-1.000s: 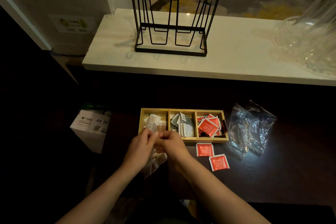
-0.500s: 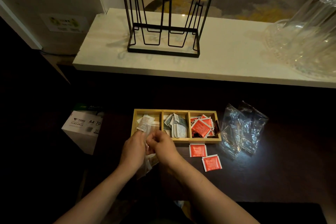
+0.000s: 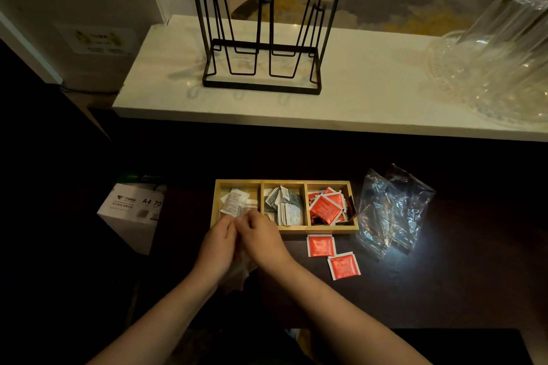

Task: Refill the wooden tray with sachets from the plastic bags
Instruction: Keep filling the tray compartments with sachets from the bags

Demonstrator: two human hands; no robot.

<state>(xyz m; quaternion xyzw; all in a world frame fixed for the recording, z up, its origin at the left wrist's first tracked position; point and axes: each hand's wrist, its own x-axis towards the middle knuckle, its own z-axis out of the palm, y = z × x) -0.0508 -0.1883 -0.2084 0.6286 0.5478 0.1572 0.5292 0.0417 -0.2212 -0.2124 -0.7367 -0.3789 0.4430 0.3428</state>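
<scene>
**Hands at left tray compartment**

Left hand point(image 3: 218, 241) and right hand point(image 3: 261, 238) met at the near edge of the wooden tray point(image 3: 286, 229), pinching a clear plastic bag point(image 3: 237, 271) between them. White sachets point(image 3: 234, 201) lay in the left compartment. Two red sachets point(image 3: 332, 256) lay on the dark worktop point(image 3: 444, 290) just beside the tray.

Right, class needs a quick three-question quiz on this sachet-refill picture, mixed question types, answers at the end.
1. True or false: the wooden tray has three compartments.
2. How many red sachets lie on the dark table outside the tray?
3. The empty plastic bags lie: A) left of the tray, B) right of it, C) on the white counter.

Key: 1 true; 2 two; 3 B.
</scene>
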